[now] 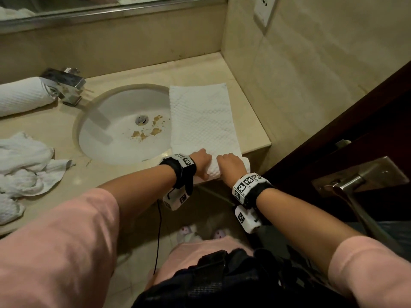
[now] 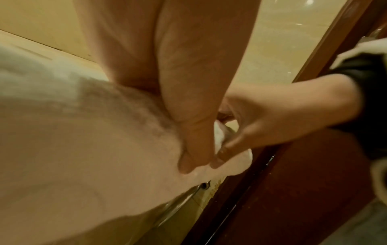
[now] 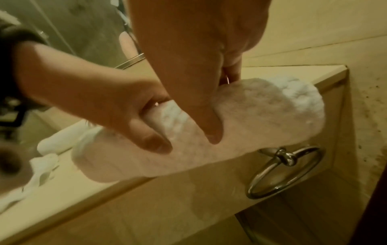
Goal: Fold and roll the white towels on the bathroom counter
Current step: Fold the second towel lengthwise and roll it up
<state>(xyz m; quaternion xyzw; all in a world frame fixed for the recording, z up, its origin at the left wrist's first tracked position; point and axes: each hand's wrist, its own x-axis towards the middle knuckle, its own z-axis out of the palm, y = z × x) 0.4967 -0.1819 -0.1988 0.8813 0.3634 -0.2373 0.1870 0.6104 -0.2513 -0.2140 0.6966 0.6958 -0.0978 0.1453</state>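
The folded towel (image 1: 203, 116) lies as a long strip on the counter (image 1: 251, 116) just right of the sink (image 1: 124, 123), its near end already turned into a short roll at the counter's front edge, partly overhanging it. The left hand (image 1: 201, 162) and right hand (image 1: 231, 165) sit side by side on that roll, fingers curled over the top and thumbs tucked under, gripping it. To roll well, I judge both hands should push away from the edge together, keeping even pressure so the roll stays tight and its ends flush. A finished roll (image 1: 22, 96) lies left of the sink, beyond the faucet (image 1: 64, 83); a crumpled pile (image 1: 24, 170) lies nearer, also to its left.
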